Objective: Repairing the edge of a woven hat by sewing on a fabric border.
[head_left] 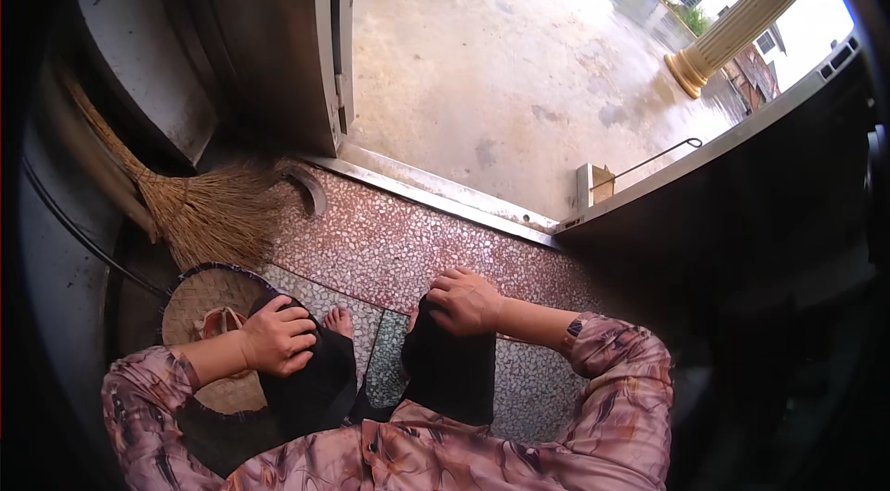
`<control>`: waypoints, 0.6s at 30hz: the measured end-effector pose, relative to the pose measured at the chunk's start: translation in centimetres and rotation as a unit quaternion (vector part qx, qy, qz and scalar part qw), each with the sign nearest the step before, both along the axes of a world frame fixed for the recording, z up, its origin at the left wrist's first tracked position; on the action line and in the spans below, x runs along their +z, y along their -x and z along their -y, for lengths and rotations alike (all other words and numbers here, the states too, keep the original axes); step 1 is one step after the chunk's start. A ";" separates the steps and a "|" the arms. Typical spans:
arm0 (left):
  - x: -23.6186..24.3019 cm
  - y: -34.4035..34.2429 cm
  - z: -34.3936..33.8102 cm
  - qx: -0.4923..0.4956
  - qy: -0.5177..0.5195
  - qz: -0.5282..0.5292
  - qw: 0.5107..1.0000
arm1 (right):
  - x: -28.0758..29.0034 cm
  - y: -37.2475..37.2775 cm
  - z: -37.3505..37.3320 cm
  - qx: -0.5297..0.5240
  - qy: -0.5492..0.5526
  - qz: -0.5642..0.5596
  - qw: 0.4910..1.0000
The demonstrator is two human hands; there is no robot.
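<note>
My left hand [280, 336] rests on my left knee, its fingers slightly bent and spread over the black trouser leg [311, 380]. On the right knee lies my right hand [465, 301], its fingers draped over the black cloth and partly turned from sight. Neither hand shows anything held in it. Beside my left forearm is a round woven straw piece [206, 294] with a dark rim, like a hat or shallow basket. Something red and white [221, 319] lies in it, half hidden by my forearm. One bare foot [339, 321] shows between the knees.
A straw broom [209, 208] leans at the left, close to a curved dull strip [311, 191] on the speckled floor [399, 231]. Ahead runs a metal door sill [445, 197]. Outside stand a dustpan [593, 187] with a long thin handle and a fluted column [742, 18].
</note>
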State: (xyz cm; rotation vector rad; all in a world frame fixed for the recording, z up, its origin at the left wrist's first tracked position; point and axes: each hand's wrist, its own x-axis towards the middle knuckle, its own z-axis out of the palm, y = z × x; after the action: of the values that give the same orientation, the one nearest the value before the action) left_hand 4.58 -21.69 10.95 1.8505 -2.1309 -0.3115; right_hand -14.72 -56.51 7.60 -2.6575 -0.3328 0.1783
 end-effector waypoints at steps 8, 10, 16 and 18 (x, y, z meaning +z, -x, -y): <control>-2.0 -6.7 7.5 -0.052 -0.034 -0.138 0.988 | -1.2 -4.3 3.8 0.088 -0.207 -0.035 0.974; -1.7 -7.4 9.8 -0.048 -0.049 -0.175 0.982 | -1.9 -4.6 3.8 0.073 -0.220 -0.072 0.970; -2.6 -8.2 13.3 -0.104 -0.118 -0.241 0.958 | -1.3 -2.9 3.1 -0.040 -0.207 -0.132 0.968; -1.4 -7.9 13.1 -0.113 -0.155 -0.224 0.955 | -0.3 -1.9 2.1 -0.116 -0.188 -0.131 0.966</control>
State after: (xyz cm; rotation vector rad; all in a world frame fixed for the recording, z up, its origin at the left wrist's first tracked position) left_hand 12.45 -34.82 9.51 1.4854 -2.0467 -1.0643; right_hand -12.85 -58.62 7.32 -2.2397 0.0326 0.3506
